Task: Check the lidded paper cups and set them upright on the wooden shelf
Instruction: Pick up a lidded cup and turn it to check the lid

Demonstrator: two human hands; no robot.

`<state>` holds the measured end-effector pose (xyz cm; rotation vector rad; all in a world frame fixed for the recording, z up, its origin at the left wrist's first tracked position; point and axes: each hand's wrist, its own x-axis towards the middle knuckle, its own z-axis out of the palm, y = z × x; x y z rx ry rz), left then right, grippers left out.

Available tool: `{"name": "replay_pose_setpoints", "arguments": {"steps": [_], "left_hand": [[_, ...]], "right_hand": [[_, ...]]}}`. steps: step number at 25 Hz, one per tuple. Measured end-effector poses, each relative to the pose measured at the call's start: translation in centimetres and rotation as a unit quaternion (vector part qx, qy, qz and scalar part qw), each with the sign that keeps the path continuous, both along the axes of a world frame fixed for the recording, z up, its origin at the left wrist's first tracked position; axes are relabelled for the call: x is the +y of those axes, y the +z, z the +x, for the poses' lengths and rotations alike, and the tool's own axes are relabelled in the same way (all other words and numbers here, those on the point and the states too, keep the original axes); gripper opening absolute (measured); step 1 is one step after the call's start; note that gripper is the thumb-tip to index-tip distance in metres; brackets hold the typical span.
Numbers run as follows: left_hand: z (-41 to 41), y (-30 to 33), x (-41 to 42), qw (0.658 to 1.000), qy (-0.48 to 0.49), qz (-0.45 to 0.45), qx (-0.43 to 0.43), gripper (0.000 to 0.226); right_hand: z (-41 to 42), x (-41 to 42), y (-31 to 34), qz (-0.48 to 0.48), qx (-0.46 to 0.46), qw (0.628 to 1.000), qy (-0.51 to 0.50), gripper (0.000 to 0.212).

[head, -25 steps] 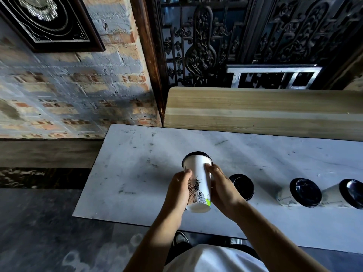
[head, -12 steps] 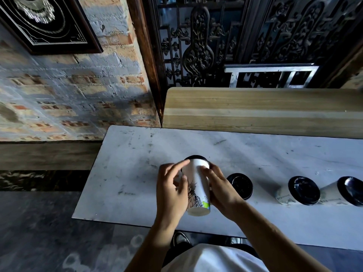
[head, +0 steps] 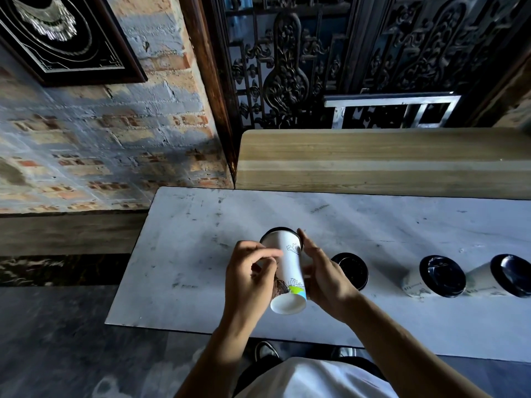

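Lidded paper cup [head: 288,271] being held tilted over white table [head: 201,254], left hand [head: 248,278] and right hand [head: 326,278] both gripping its sides, three cups lying rightward, wooden shelf [head: 373,159] standing behind.

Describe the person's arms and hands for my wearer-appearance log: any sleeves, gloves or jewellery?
The left hand and the right hand are both bare, with no gloves. No rings, watch or bracelet show on the fingers or wrists. Both forearms are uncovered as far as they show; no sleeve edge is in view. A white garment covers the torso at the bottom edge.
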<state>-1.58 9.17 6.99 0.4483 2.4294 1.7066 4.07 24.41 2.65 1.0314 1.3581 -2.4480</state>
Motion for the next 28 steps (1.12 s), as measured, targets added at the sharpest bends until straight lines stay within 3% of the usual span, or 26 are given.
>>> {"name": "replay_pose_setpoints", "arguments": {"steps": [3, 6, 9, 14, 18, 28], "left_hand": [[0.5, 0.3, -0.1, 1.000, 0.003, 0.013, -0.009, 0.017], [0.6, 0.8, -0.4, 0.999, 0.010, 0.042, -0.033, 0.010], [0.6, 1.2, -0.7, 0.998, 0.004, 0.058, -0.039, 0.011], [0.4, 1.6, -1.2, 0.996, 0.002, 0.074, -0.047, 0.032], [0.3, 1.2, -1.5, 0.998, -0.037, 0.057, 0.010, 0.052], [0.3, 0.8, -1.2, 0.998, -0.035, 0.054, 0.025, 0.052]], "right_hand": [[0.2, 0.0, -0.8, 0.007, -0.017, 1.000, -0.016, 0.079], [1.0, 0.2, -1.0, 0.006, 0.027, 0.999, -0.040, 0.040], [1.4, 0.1, -0.5, 0.023, 0.058, 0.998, -0.026, 0.042], [0.8, 0.0, 0.7, -0.045, 0.094, 0.994, 0.015, 0.046], [0.8, -0.3, 1.5, -0.094, 0.112, 0.989, 0.011, 0.053], [0.5, -0.1, 1.9, -0.070, 0.153, 0.986, 0.004, 0.047]]}}
